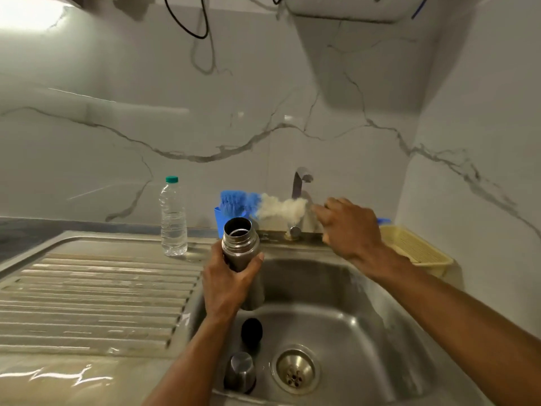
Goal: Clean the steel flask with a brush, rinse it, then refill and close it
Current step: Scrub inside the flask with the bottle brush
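A: Head view first. Where is the flask?

B: The steel flask [241, 253] is centre frame, upright and uncapped, held over the near-left part of the sink [366, 332]. The left hand [227, 284] wraps its lower body, thumb across the front.

A: And the other hand?

B: The right hand [349, 227], right of centre, holds a bottle brush [269, 208] lying roughly level, its white and blue bristles pointing left, above and behind the flask mouth. The picture is smeared there, so I can't make out the exact finger hold on the handle.

A: How will the flask handle?

B: Rigid and not fragile, I'd judge, but smooth steel gets slippery once wet. A firm grip around the middle of the body looks right, keeping the threaded neck free for the brush.

A: The brush?

B: Soft bristles should squeeze through the narrow mouth; the handle end is the place to hold it.

A: Anything else nearby?

B: A steel cup [240, 372] and a dark stopper [251, 331] lie in the sink at lower centre. A plastic water bottle [173, 218] stands on the surface, left of the tap [301, 183].
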